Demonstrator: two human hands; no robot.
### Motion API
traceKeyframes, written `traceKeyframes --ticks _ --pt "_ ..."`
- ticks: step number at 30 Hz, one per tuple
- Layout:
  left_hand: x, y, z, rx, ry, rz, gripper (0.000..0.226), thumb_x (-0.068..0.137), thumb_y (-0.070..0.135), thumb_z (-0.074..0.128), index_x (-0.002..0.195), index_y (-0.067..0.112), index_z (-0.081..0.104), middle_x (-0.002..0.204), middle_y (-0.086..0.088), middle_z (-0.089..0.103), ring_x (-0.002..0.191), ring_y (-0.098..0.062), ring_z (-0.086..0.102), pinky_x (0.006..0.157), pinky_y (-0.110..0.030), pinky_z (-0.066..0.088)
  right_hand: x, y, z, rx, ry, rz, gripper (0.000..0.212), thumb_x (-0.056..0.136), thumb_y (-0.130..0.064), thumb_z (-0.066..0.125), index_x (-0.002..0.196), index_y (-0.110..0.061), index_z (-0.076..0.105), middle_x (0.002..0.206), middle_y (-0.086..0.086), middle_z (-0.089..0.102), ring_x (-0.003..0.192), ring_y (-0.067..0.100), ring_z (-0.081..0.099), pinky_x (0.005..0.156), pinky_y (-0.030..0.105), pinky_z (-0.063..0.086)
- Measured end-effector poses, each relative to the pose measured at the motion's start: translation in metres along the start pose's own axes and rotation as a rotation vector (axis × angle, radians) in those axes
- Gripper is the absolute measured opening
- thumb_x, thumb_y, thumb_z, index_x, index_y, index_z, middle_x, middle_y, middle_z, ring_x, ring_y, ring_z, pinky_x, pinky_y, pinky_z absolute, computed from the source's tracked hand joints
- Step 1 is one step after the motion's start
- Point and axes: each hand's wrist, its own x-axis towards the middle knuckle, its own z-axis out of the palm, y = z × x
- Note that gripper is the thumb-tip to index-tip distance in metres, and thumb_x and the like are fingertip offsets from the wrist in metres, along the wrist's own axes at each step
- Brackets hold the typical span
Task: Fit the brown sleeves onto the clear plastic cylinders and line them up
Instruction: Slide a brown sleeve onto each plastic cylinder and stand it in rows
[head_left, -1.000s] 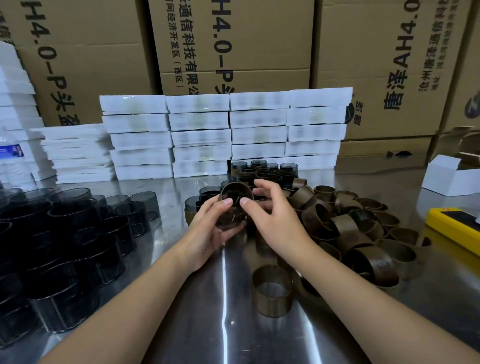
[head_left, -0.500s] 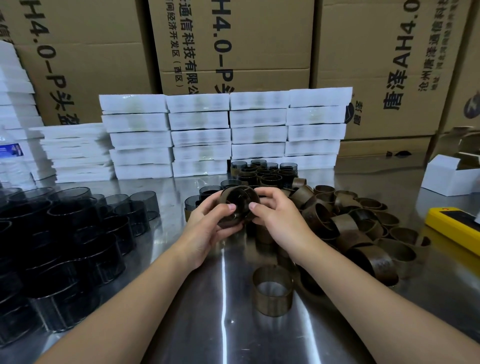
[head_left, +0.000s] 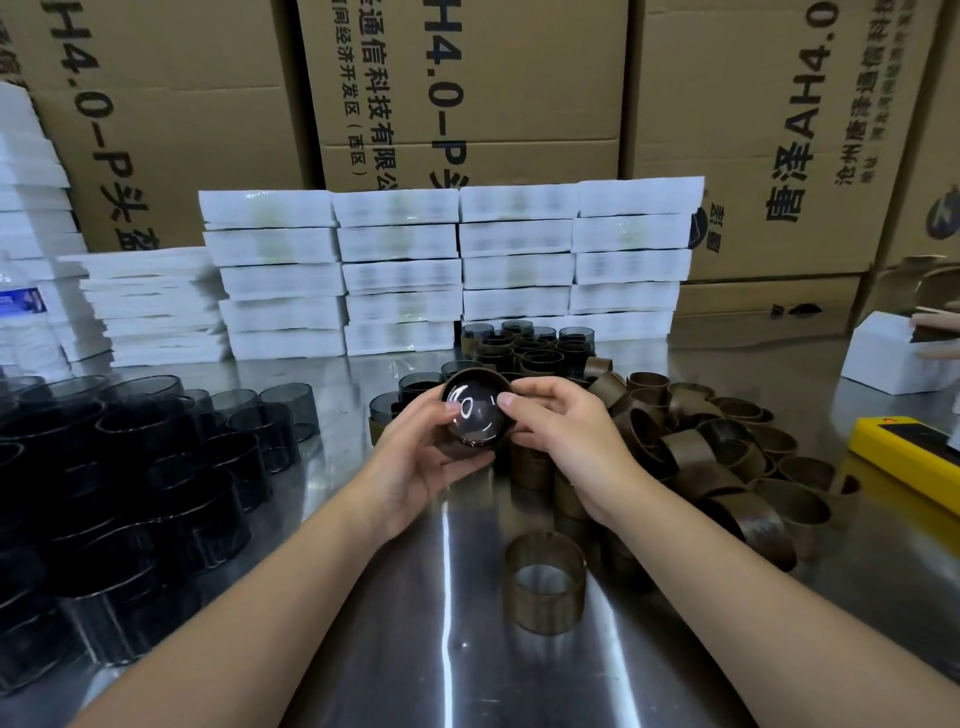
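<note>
And the cylinder (head_left: 475, 415) had tipped up since a moment before: its round glossy end now faced the camera, catching glare, where earlier its open mouth had shown.

Nearest in, the shiny steel worktop (head_left: 395, 649) carried one lone brown sleeve (head_left: 543, 590), standing upright on its rim, just inside the right forearm. Above it, both hands met at the centre. The left hand (head_left: 415, 457) cupped the cylinder from below and the left side, fingers curled round its wall. The right hand (head_left: 561, 436) gripped it from the right, thumb laid on the near rim. The piece was held clear of the worktop, with a brown band showing round its wall.

To the right lay a loose heap of brown sleeves (head_left: 727, 467), some upright, some tipped over, touching one another. To the left stood a crowd of dark clear cylinders (head_left: 130, 467), packed close. A yellow device (head_left: 909, 452) lay at the right edge, with a small white box (head_left: 883, 358) beyond it.

Behind the hands, a tight group of sleeved cylinders (head_left: 535, 348) stood together. Then came stacks of flat white packs (head_left: 405, 270), and at the very back tall cardboard cartons (head_left: 467, 93) with black printed lettering.
</note>
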Motion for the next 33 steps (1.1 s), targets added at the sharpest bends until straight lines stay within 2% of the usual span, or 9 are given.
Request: traceKeyframes --ticks 3,6,11,15,19,22,26,29,33 --pt "-0.001 0.001 0.003 -0.167 -0.042 -0.051 0.052 0.055 0.021 0.073 0.103 0.004 0.066 0.105 -0.021 0.069 0.096 -0.037 0.067 0.074 -0.042 0.059 -0.002 -0.001 0.002 -0.037 -0.007 0.008 0.029 0.078 -0.049 0.068 0.094 -0.025 0.067 0.089 -0.007 0.071 0.085 0.004 0.066 0.079 0.025 0.054" --pt "-0.003 0.002 0.007 -0.250 -0.088 -0.059 0.051 0.058 0.017 0.070 0.106 0.001 0.064 0.107 -0.023 0.068 0.098 -0.036 0.067 0.075 -0.043 0.059 -0.002 -0.002 0.005 -0.048 -0.048 0.057 0.056 0.069 -0.070 0.059 0.098 -0.022 0.067 0.100 -0.003 0.072 0.097 0.009 0.066 0.085 0.031 0.053" --pt "-0.004 0.002 0.014 -0.287 -0.118 -0.055 0.058 0.053 0.019 0.070 0.107 -0.001 0.063 0.107 -0.023 0.068 0.094 -0.036 0.069 0.080 -0.044 0.058 -0.004 -0.005 0.007 -0.067 -0.048 0.098 0.063 0.074 -0.072 0.052 0.104 -0.017 0.066 0.106 0.006 0.071 0.098 0.017 0.066 0.089 0.036 0.054" --pt "-0.004 0.001 0.018 -0.255 -0.146 -0.049 0.034 0.061 0.021 0.073 0.092 0.006 0.076 0.100 -0.017 0.072 0.089 -0.030 0.072 0.080 -0.044 0.058 -0.007 -0.010 0.008 -0.088 -0.041 0.081 0.068 0.069 -0.077 0.048 0.101 -0.019 0.065 0.101 0.003 0.072 0.091 0.013 0.067 0.083 0.032 0.054" --pt "-0.005 0.000 0.028 -0.071 -0.013 -0.063 0.046 0.069 0.056 0.063 0.090 0.017 0.077 0.098 -0.010 0.075 0.087 -0.023 0.073 0.064 -0.039 0.059 -0.010 -0.012 0.009 -0.155 -0.019 0.034 0.083 0.056 -0.081 0.044 0.097 -0.013 0.064 0.085 -0.002 0.067 0.079 0.011 0.063 0.085 0.036 0.051" --pt "-0.006 0.000 0.030 0.077 0.062 -0.053 0.064 0.064 0.070 0.053 0.102 0.022 0.070 0.099 -0.005 0.075 0.086 -0.019 0.073 0.060 -0.034 0.058 -0.008 -0.012 0.008 -0.183 0.001 0.020 0.076 0.074 -0.074 0.043 0.098 -0.004 0.061 0.082 0.002 0.061 0.071 0.011 0.057 0.075 0.031 0.049" --pt "-0.007 0.001 0.033 0.165 0.143 -0.025 0.059 0.073 0.075 0.044 0.082 0.028 0.078 0.094 -0.004 0.076 0.082 -0.021 0.074 0.056 -0.030 0.056 -0.005 -0.012 0.006 -0.197 0.004 0.026 0.060 0.089 -0.061 0.042 0.103 -0.005 0.060 0.082 0.003 0.060 0.062 0.008 0.054 0.052 0.016 0.045" --pt "-0.007 0.000 0.034 0.161 0.165 -0.016 0.059 0.091 0.066 0.036 0.073 0.030 0.079 0.089 -0.004 0.077 0.078 -0.020 0.074 0.054 -0.028 0.056 -0.004 -0.010 0.006 -0.162 -0.019 0.061 0.050 0.091 -0.059 0.042 0.101 -0.015 0.064 0.087 0.000 0.068 0.064 0.005 0.058 0.054 0.018 0.045" --pt "-0.006 0.001 0.033 0.140 0.188 -0.019 0.056 0.094 0.060 0.039 0.088 0.018 0.074 0.089 -0.008 0.076 0.076 -0.022 0.074 0.053 -0.028 0.056 -0.005 -0.010 0.006 -0.090 -0.034 0.097 0.044 0.091 -0.058 0.043 0.088 -0.024 0.070 0.078 -0.010 0.072 0.063 -0.001 0.061 0.056 0.017 0.044"
